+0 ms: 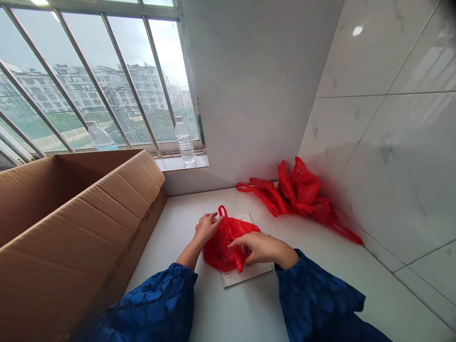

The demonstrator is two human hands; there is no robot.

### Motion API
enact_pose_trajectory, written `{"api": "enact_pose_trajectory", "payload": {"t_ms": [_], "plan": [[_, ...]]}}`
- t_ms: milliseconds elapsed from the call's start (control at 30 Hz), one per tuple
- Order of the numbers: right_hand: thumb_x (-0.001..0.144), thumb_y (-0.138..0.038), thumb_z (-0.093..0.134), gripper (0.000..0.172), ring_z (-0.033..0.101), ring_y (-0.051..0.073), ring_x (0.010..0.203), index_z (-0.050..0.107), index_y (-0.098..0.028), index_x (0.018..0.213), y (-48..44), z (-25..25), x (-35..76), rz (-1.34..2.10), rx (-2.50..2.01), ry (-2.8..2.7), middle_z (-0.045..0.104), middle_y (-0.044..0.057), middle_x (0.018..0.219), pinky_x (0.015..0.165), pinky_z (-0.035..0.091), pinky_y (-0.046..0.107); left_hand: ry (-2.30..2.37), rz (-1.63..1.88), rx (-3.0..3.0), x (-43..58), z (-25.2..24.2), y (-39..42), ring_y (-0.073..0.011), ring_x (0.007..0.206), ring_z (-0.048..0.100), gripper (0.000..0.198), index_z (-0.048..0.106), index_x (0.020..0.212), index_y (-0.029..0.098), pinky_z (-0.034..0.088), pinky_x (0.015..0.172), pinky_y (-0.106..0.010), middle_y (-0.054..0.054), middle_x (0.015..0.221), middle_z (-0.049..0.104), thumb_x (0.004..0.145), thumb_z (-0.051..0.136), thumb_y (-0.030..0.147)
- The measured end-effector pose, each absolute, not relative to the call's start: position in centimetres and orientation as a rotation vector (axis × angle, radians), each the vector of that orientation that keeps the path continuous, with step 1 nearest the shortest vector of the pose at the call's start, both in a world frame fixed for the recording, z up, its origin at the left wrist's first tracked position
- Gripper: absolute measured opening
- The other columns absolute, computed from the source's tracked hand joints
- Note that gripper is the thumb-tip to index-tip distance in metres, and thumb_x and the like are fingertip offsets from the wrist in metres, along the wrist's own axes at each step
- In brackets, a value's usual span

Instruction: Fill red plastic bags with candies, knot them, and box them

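Observation:
A red plastic bag (pixel 221 249) lies crumpled and partly bunched on a white sheet or booklet (pixel 249 274) that carries some writing. My left hand (pixel 207 228) is at the bag's upper left, its thumb and fingers closed on the plastic beside a looped handle (pixel 223 210). Over the right part of the bag is my right hand (pixel 259 247), with index finger and thumb apart, touching the red plastic. Whether anything is inside the bag cannot be seen.
A large open cardboard box (pixel 117 209) stands at the left. More red plastic bags (pixel 302 192) lie heaped against the tiled wall (pixel 399 156) at the back right. A clear bottle (pixel 184 142) is on the sill of the barred window; another bottle (pixel 100 137) shows behind the box.

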State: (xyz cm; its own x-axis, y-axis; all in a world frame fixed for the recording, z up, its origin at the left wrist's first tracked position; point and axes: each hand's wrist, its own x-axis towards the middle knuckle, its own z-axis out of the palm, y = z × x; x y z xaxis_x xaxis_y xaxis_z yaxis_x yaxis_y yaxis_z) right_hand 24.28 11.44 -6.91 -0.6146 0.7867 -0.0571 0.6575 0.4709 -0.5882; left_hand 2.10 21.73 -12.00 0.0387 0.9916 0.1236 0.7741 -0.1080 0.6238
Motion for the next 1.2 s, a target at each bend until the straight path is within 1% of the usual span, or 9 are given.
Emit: {"api": "enact_pose_trajectory", "payload": {"t_ms": [200,333,533,800,933,1033,1067,1167,1200], "plan": [[0.075,-0.015,0.069,0.008,0.054,0.012,0.066,0.074,-0.020,0.079,11.4,-6.6,23.3,0.817,-1.287,-2.464,0.063,-0.004,0.067,0.058,0.032,0.022,1.486,1.036,1.868,3.1,-11.5,21.2,-0.0206,0.090,0.066,0.031,0.068,0.090,0.017,0.051,0.084,-0.035,-0.006,0.095,0.071,0.086,0.064,0.047],[0.078,-0.017,0.066,0.016,0.042,0.009,0.058,0.061,-0.017,0.063,10.4,-4.6,24.7,0.806,-1.250,-2.436,0.049,-0.006,0.058,0.054,0.025,0.024,1.346,1.198,1.746,2.3,-10.9,20.2,-0.0174,0.069,0.063,0.040,0.062,0.074,0.018,0.048,0.065,-0.026,-0.002,0.073,0.068,0.078,0.063,0.058],[0.080,-0.019,0.069,0.021,0.040,0.008,0.057,0.058,-0.018,0.062,8.6,-2.2,26.0,0.974,-1.052,-2.441,0.048,-0.008,0.061,0.053,0.028,0.023,1.260,1.333,1.651,2.2,-9.2,19.3,-0.0141,0.063,0.056,0.039,0.061,0.069,0.017,0.043,0.059,-0.023,0.000,0.067,0.064,0.074,0.071,0.055],[0.087,-0.040,0.070,0.019,0.057,0.014,0.082,0.074,-0.021,0.086,8.9,-1.4,25.1,0.961,-0.832,-1.826,0.061,0.003,0.106,0.065,0.043,0.024,0.943,1.207,1.761,4.4,-1.1,12.5,-0.0145,0.069,0.058,0.030,0.061,0.073,0.018,0.046,0.066,-0.024,-0.001,0.075,0.065,0.083,0.071,0.043],[0.091,-0.041,0.064,0.023,0.056,0.013,0.071,0.072,-0.019,0.089,8.9,-1.1,24.1,1.019,-0.778,-1.714,0.066,0.001,0.086,0.060,0.043,0.024,0.789,1.265,1.756,5.2,-0.1,10.4,-0.0167,0.079,0.061,0.025,0.064,0.100,0.019,0.049,0.076,-0.027,-0.004,0.089,0.066,0.091,0.062,0.043],[0.091,-0.043,0.064,0.026,0.056,0.013,0.069,0.070,-0.018,0.091,8.5,-0.8,23.6,1.090,-0.745,-1.579,0.065,-0.001,0.080,0.062,0.046,0.025,0.812,1.085,1.878,5.6,-1.4,9.7,-0.0227,0.090,0.063,0.051,0.056,0.126,0.023,0.051,0.080,-0.031,-0.007,0.107,0.068,0.081,0.072,0.042],[0.091,-0.043,0.064,0.026,0.056,0.013,0.070,0.070,-0.018,0.089,8.3,-0.7,23.4,1.103,-0.728,-1.541,0.065,-0.001,0.079,0.063,0.046,0.025,0.871,0.975,1.951,5.8,-2.1,9.4,-0.0236,0.087,0.063,0.051,0.059,0.122,0.023,0.051,0.076,-0.031,-0.007,0.104,0.069,0.076,0.076,0.039],[0.091,-0.041,0.065,0.024,0.053,0.012,0.065,0.069,-0.018,0.082,7.2,-0.4,22.9,1.089,-0.724,-1.476,0.064,-0.002,0.073,0.060,0.044,0.024,1.045,0.737,2.082,6.2,-3.8,8.4,-0.0197,0.067,0.058,0.006,0.065,0.078,0.021,0.045,0.059,-0.029,-0.003,0.076,0.067,0.079,0.067,0.027],[0.091,-0.040,0.065,0.025,0.052,0.011,0.062,0.069,-0.018,0.080,6.8,-0.2,22.8,1.089,-0.726,-1.471,0.063,-0.003,0.070,0.058,0.042,0.023,1.060,0.708,2.084,6.0,-4.1,7.9,-0.0179,0.061,0.054,0.015,0.061,0.067,0.021,0.042,0.056,-0.029,-0.002,0.067,0.063,0.082,0.059,0.024]]}}
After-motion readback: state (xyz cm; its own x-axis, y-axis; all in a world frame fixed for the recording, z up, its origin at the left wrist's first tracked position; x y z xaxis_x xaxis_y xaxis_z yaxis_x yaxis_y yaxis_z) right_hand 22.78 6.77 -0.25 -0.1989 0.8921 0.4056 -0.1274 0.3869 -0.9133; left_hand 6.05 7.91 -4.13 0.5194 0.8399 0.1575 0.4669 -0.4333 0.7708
